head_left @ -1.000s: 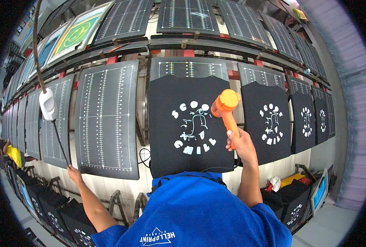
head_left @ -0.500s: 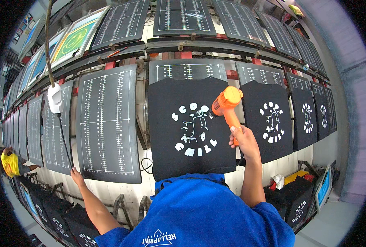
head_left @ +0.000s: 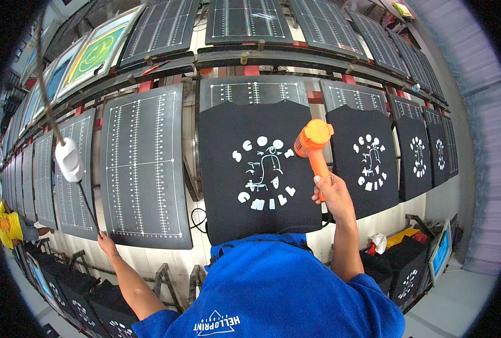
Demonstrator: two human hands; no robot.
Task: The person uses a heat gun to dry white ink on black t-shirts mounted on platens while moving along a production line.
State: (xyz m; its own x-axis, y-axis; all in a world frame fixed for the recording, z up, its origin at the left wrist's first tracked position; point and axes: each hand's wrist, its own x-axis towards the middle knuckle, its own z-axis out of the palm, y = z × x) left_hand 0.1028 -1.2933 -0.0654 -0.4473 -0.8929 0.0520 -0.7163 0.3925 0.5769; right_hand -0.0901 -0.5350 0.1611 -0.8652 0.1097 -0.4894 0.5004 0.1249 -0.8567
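With the right grip [head_left: 335, 197] wrapped around the orange plastic heat gun [head_left: 316, 142] and left grip [head_left: 107, 243] pinching the thin black cord [head_left: 87, 203], sweep evenly, clear of the white-printed black cloth shirt [head_left: 257, 172].

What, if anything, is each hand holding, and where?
Right hand: orange gun-shaped plastic blower, by its handle. Left hand: thin black cord, below the white plastic connector.

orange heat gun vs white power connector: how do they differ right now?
Shape: the orange heat gun has a rounded head and straight handle; the white power connector is a compact elongated block.
Support: the orange heat gun is gripped by the right hand; the white power connector hangs untouched, with the left hand on the black cord below.
Colour: the orange heat gun is bright orange, the white power connector white.
Shared: both look like plastic.
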